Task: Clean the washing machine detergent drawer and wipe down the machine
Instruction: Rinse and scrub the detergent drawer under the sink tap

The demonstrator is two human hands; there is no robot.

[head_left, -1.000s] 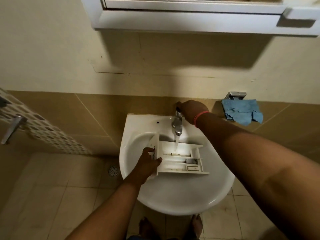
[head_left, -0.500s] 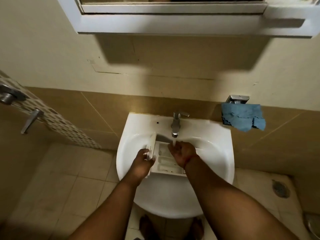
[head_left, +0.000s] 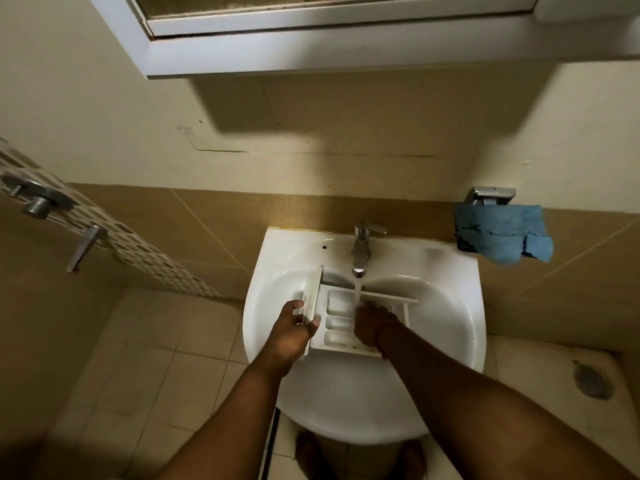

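Your right hand (head_left: 372,325) has left the tap (head_left: 362,251) at 12 o'clock and now rubs inside the detergent drawer (head_left: 341,318), its grip unclear, while your left hand (head_left: 294,323) grips the drawer's front over the sink (head_left: 450,306), so rinsing has begun.

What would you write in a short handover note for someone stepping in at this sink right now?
Left hand grips the detergent drawer by its front panel, holding it in the sink.
Right hand is inside the drawer under the running tap; its fingers are hidden.
Blue cloth hangs on the wall holder, unused.
Done: drawer out, rinsing under way.
Left: finish rinsing, shut tap, wipe the machine, which is out of view.
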